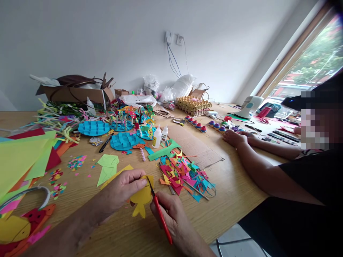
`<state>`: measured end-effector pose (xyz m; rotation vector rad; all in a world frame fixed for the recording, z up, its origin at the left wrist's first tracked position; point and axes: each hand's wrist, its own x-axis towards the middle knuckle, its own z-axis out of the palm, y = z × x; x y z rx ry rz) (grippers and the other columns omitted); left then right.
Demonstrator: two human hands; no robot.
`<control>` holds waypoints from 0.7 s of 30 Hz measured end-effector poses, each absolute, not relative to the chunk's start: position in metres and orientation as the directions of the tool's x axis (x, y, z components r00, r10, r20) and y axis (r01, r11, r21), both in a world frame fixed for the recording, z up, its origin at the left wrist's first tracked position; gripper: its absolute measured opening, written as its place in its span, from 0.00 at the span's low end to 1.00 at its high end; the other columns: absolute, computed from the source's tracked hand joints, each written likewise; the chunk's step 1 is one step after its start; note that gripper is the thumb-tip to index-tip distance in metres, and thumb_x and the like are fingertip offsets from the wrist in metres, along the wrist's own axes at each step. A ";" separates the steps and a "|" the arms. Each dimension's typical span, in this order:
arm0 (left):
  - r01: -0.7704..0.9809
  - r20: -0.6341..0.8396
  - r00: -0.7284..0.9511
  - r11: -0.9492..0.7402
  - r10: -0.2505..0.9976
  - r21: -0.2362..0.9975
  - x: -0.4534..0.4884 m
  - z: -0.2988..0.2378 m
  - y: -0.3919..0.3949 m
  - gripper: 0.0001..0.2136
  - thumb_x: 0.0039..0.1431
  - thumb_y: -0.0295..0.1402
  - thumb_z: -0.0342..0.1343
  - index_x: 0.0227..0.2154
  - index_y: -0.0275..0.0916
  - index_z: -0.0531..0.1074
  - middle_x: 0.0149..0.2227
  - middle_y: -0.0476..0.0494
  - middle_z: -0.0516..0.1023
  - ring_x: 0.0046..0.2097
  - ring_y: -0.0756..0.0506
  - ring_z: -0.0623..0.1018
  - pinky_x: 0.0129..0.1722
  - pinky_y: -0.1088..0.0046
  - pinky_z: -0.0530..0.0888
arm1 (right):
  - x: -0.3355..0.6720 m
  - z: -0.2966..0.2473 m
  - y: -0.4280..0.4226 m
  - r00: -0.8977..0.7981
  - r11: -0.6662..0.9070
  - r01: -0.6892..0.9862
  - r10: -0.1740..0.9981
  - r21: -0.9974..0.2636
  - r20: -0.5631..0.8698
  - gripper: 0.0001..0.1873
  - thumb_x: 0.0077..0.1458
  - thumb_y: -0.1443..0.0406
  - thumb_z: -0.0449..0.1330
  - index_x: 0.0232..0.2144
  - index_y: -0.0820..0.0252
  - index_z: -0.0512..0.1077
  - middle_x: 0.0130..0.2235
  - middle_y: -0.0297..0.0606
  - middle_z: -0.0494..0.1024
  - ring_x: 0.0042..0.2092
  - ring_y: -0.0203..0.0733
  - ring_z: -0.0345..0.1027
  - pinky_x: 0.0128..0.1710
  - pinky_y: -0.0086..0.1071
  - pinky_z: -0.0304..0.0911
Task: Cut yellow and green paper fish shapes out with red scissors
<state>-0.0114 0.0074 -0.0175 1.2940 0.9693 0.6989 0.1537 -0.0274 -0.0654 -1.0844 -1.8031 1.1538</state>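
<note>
My left hand (131, 187) pinches a yellow paper cutout (141, 196), fish-like with a forked tail at its lower end. Red-handled scissors (162, 217) are gripped in my right hand (171, 210), and their dark blades lie against the cutout's right edge near my left thumb. More yellow paper (118, 175) rests on the table behind my left hand. Close by lies a pale green paper piece (108, 167) with drawn lines. Right of the cutout spreads a heap of colourful paper scraps (182, 171).
Blue paper-covered discs (124, 141) and white glue bottles (157, 137) stand beyond my hands. Coloured sheets (24, 160) cover the left side. A cardboard sheet (191, 144) lies right of centre. At right, a co-worker's hand (235, 137) touches painted egg-carton cups (218, 126).
</note>
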 end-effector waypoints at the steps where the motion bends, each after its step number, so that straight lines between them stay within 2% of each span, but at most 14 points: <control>1: 0.101 -0.189 0.448 0.161 0.874 0.982 -0.012 -0.017 0.007 0.12 0.52 0.41 0.52 0.25 0.37 0.68 0.24 0.51 0.68 0.26 0.50 0.67 0.26 0.74 0.64 | 0.154 -0.066 -0.027 -0.380 0.246 0.266 0.915 -0.932 0.134 0.18 0.60 0.59 0.46 0.20 0.59 0.54 0.21 0.27 0.52 0.23 0.30 0.44 0.21 0.25 0.43; 12: 0.147 -0.190 0.458 0.137 0.869 0.980 -0.012 -0.017 0.007 0.11 0.52 0.40 0.53 0.24 0.37 0.69 0.22 0.50 0.69 0.27 0.49 0.69 0.26 0.75 0.65 | 0.155 -0.063 -0.027 -0.415 0.222 0.223 0.903 -0.949 0.114 0.19 0.60 0.56 0.47 0.21 0.59 0.55 0.21 0.28 0.54 0.24 0.31 0.46 0.21 0.26 0.43; 21: 0.142 -0.214 0.485 0.165 0.848 0.976 -0.012 -0.013 0.006 0.10 0.51 0.40 0.54 0.25 0.37 0.71 0.22 0.49 0.71 0.30 0.46 0.73 0.26 0.74 0.68 | 0.155 -0.064 -0.028 -0.412 0.195 0.204 0.906 -0.959 0.097 0.20 0.60 0.55 0.47 0.20 0.59 0.53 0.21 0.27 0.51 0.23 0.30 0.43 0.21 0.26 0.41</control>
